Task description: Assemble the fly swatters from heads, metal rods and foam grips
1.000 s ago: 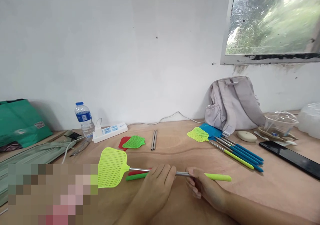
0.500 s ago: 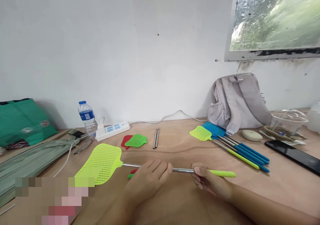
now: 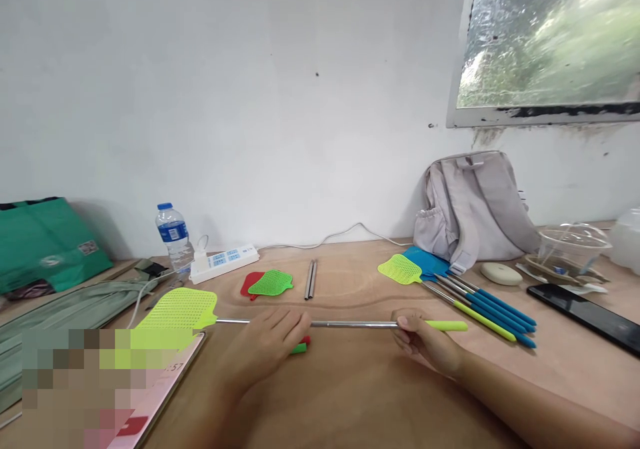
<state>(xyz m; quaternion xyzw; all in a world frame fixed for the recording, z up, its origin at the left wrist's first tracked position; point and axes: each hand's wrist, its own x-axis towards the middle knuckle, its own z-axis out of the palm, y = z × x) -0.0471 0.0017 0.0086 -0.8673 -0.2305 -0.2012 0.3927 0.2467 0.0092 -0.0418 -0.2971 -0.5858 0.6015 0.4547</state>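
A yellow-green fly swatter [image 3: 180,308] with a telescopic metal rod lies crosswise before me, its mesh head at the left. My left hand [image 3: 277,339] is closed around the rod toward the head. Near the grip at the other end, my right hand [image 3: 423,342] pinches the rod, and the yellow-green handle sticks out past it. Beneath the rod, by my left fingers, show the ends of a green handle [image 3: 299,348] and a red one. Behind lie a green swatter head [image 3: 271,282] and a red swatter head [image 3: 250,284], beside two metal rods [image 3: 311,280].
At right lie blue swatters [image 3: 505,308] and another yellow-green swatter [image 3: 400,269], near a grey backpack [image 3: 480,202] and a black phone [image 3: 585,312]. A power strip [image 3: 225,263] and water bottle [image 3: 173,232] stand at back left. A lit screen [image 3: 165,389] lies front left.
My left hand has moved left with the mesh head, drawing the rod out longer. My right hand stays near the handle. More of the screen at front left shows.
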